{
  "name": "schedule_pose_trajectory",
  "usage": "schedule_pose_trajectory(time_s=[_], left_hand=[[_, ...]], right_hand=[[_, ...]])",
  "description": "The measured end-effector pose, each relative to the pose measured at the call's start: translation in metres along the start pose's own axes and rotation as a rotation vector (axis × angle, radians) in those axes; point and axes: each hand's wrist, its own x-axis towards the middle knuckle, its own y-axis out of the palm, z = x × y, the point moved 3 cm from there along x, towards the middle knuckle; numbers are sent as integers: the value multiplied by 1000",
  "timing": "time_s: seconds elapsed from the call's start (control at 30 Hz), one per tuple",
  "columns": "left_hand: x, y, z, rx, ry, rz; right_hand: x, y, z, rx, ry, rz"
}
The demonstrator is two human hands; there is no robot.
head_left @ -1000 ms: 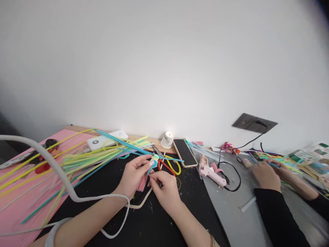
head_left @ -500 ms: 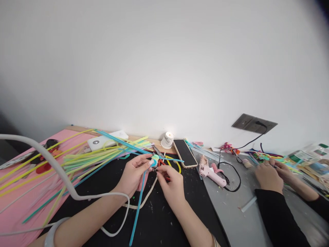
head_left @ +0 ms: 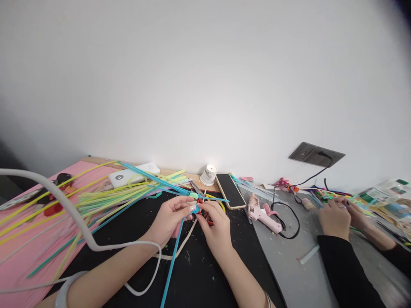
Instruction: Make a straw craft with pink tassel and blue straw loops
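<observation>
My left hand (head_left: 168,218) and my right hand (head_left: 215,226) meet over a black mat (head_left: 199,273). Between their fingertips they pinch a small rolled coil (head_left: 194,208) of blue and green strip. A long blue strip (head_left: 171,261) trails from the coil down toward me. Both hands are closed on this piece. Red-handled scissors (head_left: 205,206) lie just behind the fingers, partly hidden.
A heap of yellow, green and blue strips (head_left: 105,194) lies at the left, over a pink sheet (head_left: 22,239). A lit candle (head_left: 209,174), a phone (head_left: 230,190) and a pink glue gun (head_left: 261,211) stand behind. Another person's hands (head_left: 335,218) work at the right. A white cable (head_left: 80,231) crosses my left arm.
The blue strip has unrolled and now hangs down toward me. My right hand has moved up against the coil and my left fingers.
</observation>
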Motion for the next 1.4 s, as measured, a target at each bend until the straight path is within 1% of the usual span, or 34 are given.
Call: schedule_pose_trajectory(time_s=[0.3,0.53,0.83,1.03,1.4], left_hand=[[1,-3,3,46,10,19],[1,-2,0,78,-36,-5],[-2,4,-7,87,-53,-32],[-3,6,-10,87,-60,-19],[-1,4,-4,142,-23,37]], right_hand=[[1,1,-2,0,-30,52],[2,-2,-3,-13,-76,78],[3,-5,-4,-3,-52,106],[4,-6,-3,18,-34,108],[4,-8,-6,50,44,89]])
